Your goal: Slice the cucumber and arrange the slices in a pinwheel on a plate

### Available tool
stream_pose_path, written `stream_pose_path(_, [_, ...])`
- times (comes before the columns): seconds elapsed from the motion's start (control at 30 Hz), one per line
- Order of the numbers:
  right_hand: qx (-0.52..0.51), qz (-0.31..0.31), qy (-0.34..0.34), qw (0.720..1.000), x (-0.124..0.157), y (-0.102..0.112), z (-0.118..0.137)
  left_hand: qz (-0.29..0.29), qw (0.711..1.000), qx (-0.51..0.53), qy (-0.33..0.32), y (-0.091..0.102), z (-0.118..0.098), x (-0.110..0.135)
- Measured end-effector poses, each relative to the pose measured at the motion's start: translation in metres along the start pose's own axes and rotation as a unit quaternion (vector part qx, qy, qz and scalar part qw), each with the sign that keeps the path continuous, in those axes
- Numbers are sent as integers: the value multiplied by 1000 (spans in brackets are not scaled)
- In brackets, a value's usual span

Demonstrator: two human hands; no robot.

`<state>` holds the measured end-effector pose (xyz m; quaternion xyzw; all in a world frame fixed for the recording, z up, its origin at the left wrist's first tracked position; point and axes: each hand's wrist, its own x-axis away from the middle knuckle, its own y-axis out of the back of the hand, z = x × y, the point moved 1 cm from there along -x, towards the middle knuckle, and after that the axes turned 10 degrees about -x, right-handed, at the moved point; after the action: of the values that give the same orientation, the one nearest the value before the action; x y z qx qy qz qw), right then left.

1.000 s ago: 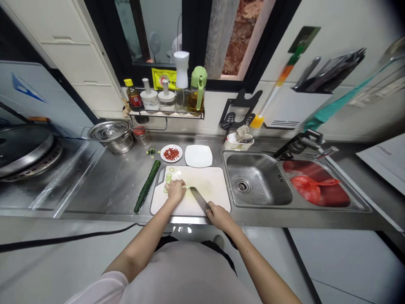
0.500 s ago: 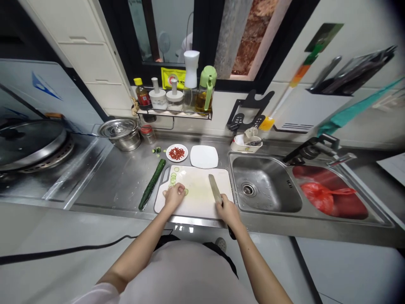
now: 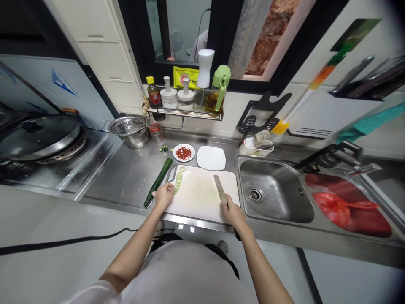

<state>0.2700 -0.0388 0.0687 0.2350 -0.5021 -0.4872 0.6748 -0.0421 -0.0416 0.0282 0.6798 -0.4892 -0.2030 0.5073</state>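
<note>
Cucumber slices [image 3: 179, 179]: thin, round, pale green flesh, darker green rims; overlapping row along left side of white cutting board [image 3: 196, 209], one slice slightly apart at far end. Long cucumber [image 3: 158, 182]: dark green, diagonal on steel desk [image 3: 126, 179], just left of board. Left hand [image 3: 163, 196] at near end of row, fingers curled; cannot tell if grip pinching a slice. Right hand [image 3: 235, 213]: grip wrapped around kitchen knife [image 3: 220, 188], blade pointing away, over board's right part. Beyond board: chopped red pieces [image 3: 184, 153] on small white plate [image 3: 174, 153].
</note>
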Motion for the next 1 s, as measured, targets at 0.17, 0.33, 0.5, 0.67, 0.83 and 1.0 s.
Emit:
stream_pose_path(0.17, [-8, 8, -7, 1000, -1, 0, -1, 14, 1000, 7, 5, 0, 0, 1])
stream_pose_path(0.33, [-10, 12, 1, 1000, 0, 0, 0, 22, 1000, -16, 11, 1, -2, 1])
stream_pose_path(0.5, [-7, 11, 5, 1000, -1, 0, 0, 18, 999, -50, 4, 2, -5, 2])
stream_pose_path(0.67, [-15, 16, 1, 1000, -1, 1, 1, 11, 998, -67, -3, 3, -6, 4])
stream_pose_path(0.83, [-17, 26, 0, 1000, -2, 2, 3, -10, 999, -36, -9, 5, -19, -1])
stream_pose_path(1.0, [0, 28, -2, 1000, -7, -1, 2, -32, 999, -15, -4, 3, -50, -27])
